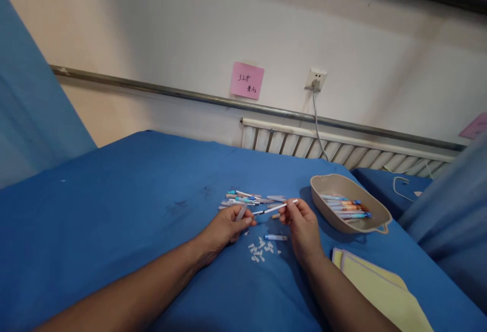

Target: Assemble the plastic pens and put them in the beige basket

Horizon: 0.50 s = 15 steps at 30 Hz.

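Observation:
A thin white pen refill (276, 208) with a dark section near its left end is pinched in the fingers of my right hand (304, 228). Its left end reaches the fingertips of my left hand (230, 224). My left hand is closed around a pale, translucent pen barrel (241, 213). Just beyond both hands, several pens and pen parts (243, 198) lie in a loose pile. A short blue-and-clear pen piece (275, 237) rests on the cloth between my wrists. Closer to me, small white chips (261, 250) are scattered.
A beige basket (323, 221) with several pens (346, 208) inside stands to the right. Folded yellow cloths (380, 286) lie near my right forearm. Blue cloth (133, 210) covers the table. A radiator (289, 142) and railing run along the wall behind.

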Available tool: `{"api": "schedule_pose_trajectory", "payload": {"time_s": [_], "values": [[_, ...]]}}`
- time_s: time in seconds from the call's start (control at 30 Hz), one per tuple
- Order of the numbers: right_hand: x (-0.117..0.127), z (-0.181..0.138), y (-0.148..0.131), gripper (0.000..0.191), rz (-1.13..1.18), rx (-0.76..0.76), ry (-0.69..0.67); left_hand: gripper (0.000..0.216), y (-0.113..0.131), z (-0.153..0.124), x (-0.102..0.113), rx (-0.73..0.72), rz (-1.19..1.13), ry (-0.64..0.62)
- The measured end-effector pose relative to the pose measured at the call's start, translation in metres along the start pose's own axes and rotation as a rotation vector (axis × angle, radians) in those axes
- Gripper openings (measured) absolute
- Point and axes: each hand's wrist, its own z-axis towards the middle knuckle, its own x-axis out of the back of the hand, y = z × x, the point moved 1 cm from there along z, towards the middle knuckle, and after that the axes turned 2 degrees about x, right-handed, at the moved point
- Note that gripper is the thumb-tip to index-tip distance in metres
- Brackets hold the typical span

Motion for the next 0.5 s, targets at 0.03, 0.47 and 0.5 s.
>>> {"api": "schedule_pose_trajectory", "payload": {"time_s": [0.03,0.47,0.5], "values": [[-0.0002,-0.0005,-0.0005,0.024,0.001,-0.002,-0.003,0.031,-0.0003,-0.0007,-0.0002,0.0,-0.004,0.003],[-0.0006,-0.0016,0.0005,0.025,-0.037,0.002,-0.064,0.032,-0.001,-0.0027,-0.0028,-0.003,0.021,0.021],[-0.0013,-0.0023,0.0011,0.025,-0.044,-0.005,-0.078,0.032,-0.0015,-0.0026,-0.0032,-0.003,0.017,0.02]]}}
